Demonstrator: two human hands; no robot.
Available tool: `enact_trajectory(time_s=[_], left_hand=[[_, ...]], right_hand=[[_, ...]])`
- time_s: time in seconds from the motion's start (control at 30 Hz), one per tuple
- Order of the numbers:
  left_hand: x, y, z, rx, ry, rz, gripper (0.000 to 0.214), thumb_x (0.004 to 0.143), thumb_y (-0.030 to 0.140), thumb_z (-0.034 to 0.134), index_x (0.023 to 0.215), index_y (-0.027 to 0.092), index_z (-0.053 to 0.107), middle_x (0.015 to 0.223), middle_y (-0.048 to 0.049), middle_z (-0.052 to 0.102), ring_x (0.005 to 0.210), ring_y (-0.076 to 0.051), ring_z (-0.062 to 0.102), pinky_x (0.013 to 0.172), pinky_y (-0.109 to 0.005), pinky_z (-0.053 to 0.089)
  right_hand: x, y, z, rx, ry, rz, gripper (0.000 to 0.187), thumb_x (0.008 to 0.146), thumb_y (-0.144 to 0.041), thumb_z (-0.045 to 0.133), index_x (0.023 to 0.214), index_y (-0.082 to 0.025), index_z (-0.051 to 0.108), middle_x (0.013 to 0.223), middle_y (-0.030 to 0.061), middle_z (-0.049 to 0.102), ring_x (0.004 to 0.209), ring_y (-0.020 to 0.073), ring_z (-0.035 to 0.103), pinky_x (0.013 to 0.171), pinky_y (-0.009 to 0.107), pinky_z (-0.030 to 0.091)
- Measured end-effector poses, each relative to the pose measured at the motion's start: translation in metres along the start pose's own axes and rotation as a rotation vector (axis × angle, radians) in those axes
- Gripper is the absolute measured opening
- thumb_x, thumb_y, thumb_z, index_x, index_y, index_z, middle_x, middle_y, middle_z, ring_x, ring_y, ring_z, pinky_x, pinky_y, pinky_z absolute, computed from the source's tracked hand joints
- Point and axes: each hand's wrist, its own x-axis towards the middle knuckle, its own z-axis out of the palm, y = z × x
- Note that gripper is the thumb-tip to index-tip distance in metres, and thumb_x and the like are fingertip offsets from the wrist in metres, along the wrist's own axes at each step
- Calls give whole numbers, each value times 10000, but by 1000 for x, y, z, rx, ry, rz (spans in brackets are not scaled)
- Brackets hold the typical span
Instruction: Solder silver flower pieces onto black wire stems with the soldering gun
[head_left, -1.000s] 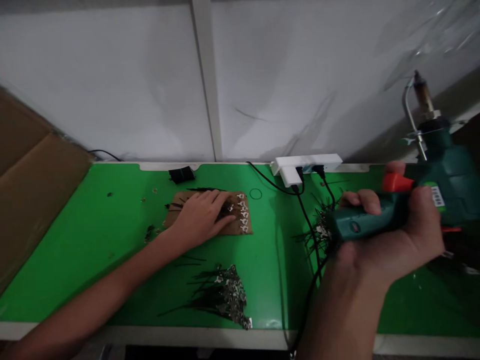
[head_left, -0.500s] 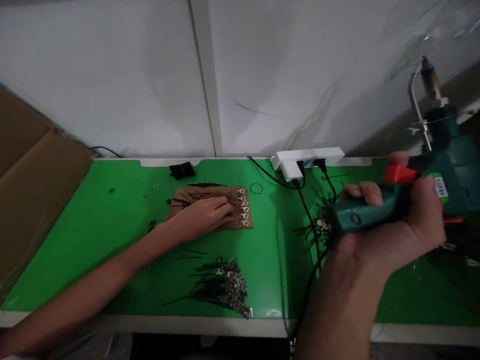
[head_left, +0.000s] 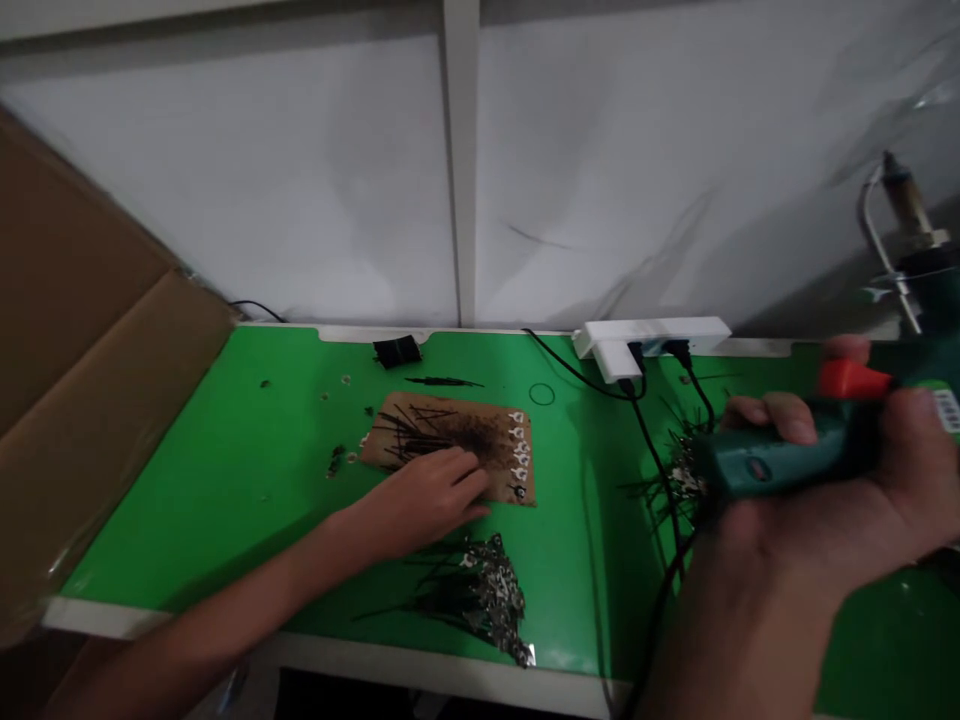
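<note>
My right hand (head_left: 832, 500) is closed round the handle of a green soldering gun (head_left: 787, 460) with a red trigger. Its metal tip and bent feed tube point up at the right edge, away from the board. My left hand (head_left: 435, 495) lies over the near edge of a brown board (head_left: 390, 450), fingers bent together; what they pinch, if anything, is hidden. Black wires (head_left: 416, 425) lie on the board's left part, beside a dark scorched patch. Small metal terminals (head_left: 517, 445) stand in a row along its right edge. Nearest me is a heap of wires with metal terminals (head_left: 499, 595).
A white power strip (head_left: 660, 335) with plugs stands by the wall, its black cables running forward. Another wire bunch (head_left: 682, 470) lies behind the soldering gun. A black bundle (head_left: 397, 350), tweezers-like dark strips (head_left: 444, 381) and a cardboard box (head_left: 112, 370) are on the left and back.
My left hand has shifted from the middle of the board to its near edge, uncovering the wires and scorched patch. The view has turned left; my right hand still grips the soldering gun.
</note>
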Motion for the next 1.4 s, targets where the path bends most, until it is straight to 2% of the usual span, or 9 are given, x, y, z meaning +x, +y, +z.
enact_trajectory(time_s=[0.1,0.33,0.43,0.6,0.9,1.0,1.1,1.3,1.4], left_hand=[[-3,2,1,0,-7,5,216,1050,286,464,914,161,575,830,-30,586,766,-184,567,697,-297,454],[-10,-4,-3,-84,19,-10,269,1061,285,427,868,160,566,807,-28,573,727,-165,562,657,-281,433],[-18,-10,-9,-84,11,-36,277,1064,293,432,888,159,600,827,-29,591,738,-157,572,671,-276,441],[-40,-14,-20,-41,15,-57,246,1056,271,461,927,160,638,842,-30,619,777,-160,594,718,-276,460],[-85,-28,-20,13,85,-106,211,1045,250,484,972,170,664,878,-40,684,782,-142,648,722,-258,501],[-85,-26,-20,12,127,-143,181,1034,257,508,1043,167,665,933,-55,707,819,-152,670,727,-262,512],[-81,-20,-23,12,180,-182,141,1012,246,550,1054,167,659,980,-64,712,857,-164,666,754,-279,502],[-77,-12,-29,-60,107,-145,111,990,229,573,953,188,669,925,-43,693,834,-177,630,737,-325,413],[-76,-14,-28,-54,169,-170,93,987,213,579,951,181,659,926,-41,694,824,-169,627,735,-322,398]], right_hand=[[-2,0,1,-12,5,10,485,965,-166,272,653,-196,643,1002,44,732,417,39,347,439,169,461],[-4,1,5,-33,3,15,518,1002,-183,257,651,-192,638,1158,44,715,409,11,337,417,134,467],[-4,2,5,-25,1,18,538,1013,-176,237,650,-188,633,1129,50,725,404,11,330,410,133,463],[-7,1,4,-57,-21,39,613,1051,-208,152,665,-203,628,1178,10,699,415,13,349,417,124,457],[-6,3,8,-46,18,45,665,1066,-251,110,637,-194,616,995,-23,717,377,14,303,380,131,425],[-6,3,6,-54,-43,45,685,1065,-224,100,637,-200,634,1020,-34,725,398,7,338,416,118,450],[-7,2,5,-64,-40,41,689,1068,-210,104,622,-198,629,1046,-20,719,400,4,341,415,122,450],[-8,4,7,-71,-8,48,638,1064,-222,128,645,-197,609,1036,-8,710,389,11,331,402,134,445],[-7,5,6,-54,-23,44,620,1056,-217,139,661,-199,617,1033,2,710,394,13,345,409,133,448]])
